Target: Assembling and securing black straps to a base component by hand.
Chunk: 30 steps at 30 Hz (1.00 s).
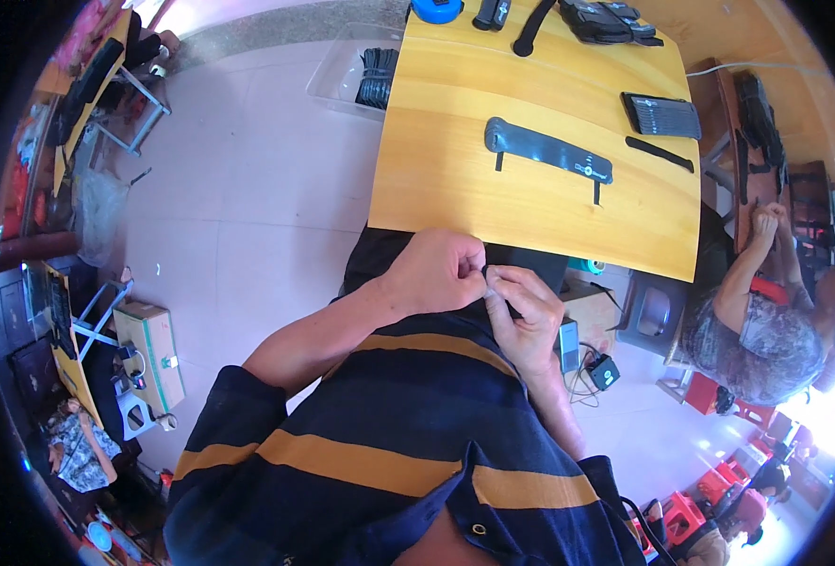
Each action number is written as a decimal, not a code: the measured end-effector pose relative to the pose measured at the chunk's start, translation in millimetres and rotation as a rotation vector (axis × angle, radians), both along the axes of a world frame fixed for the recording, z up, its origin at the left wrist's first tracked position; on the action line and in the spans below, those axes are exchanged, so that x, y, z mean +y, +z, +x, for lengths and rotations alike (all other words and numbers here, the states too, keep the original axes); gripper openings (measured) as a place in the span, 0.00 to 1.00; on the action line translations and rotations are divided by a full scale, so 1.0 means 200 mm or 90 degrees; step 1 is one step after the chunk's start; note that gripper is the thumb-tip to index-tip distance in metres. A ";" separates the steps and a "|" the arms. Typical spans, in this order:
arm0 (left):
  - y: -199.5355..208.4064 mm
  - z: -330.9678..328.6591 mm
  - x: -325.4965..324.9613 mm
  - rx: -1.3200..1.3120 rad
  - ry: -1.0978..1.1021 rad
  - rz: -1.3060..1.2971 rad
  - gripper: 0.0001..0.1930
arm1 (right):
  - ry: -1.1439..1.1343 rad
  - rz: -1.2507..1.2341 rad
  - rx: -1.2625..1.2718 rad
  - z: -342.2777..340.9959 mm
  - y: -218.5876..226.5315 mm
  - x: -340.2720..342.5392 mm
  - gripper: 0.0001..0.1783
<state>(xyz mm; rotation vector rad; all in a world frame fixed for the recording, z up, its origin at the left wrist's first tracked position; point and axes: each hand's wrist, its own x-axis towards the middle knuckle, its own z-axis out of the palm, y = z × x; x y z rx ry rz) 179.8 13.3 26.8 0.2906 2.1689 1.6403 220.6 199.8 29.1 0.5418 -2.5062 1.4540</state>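
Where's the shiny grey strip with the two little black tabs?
In the head view, the grey strip lies slanted across the middle of the yellow table, beyond the left hand and right hand, just left of a thin black strap.

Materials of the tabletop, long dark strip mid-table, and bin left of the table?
Tabletop: probably wood or wood-look laminate, satin; yellow with streaky grain.
Long dark strip: maybe coated fabric or plastic, slightly glossy; smooth sheen.
Bin: likely clear plastic, smooth; floor shows through its wall.
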 end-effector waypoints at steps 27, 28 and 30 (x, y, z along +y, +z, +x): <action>0.02 -0.08 -0.07 -0.168 -0.077 0.247 0.02 | -0.016 -0.192 -0.124 -0.04 -0.01 0.00 0.12; 0.02 -0.08 -0.08 -0.165 -0.086 0.244 0.02 | -0.016 -0.195 -0.133 -0.04 -0.02 0.00 0.12; 0.01 -0.08 -0.08 -0.159 -0.087 0.232 0.02 | -0.016 -0.198 -0.141 -0.04 -0.02 0.00 0.12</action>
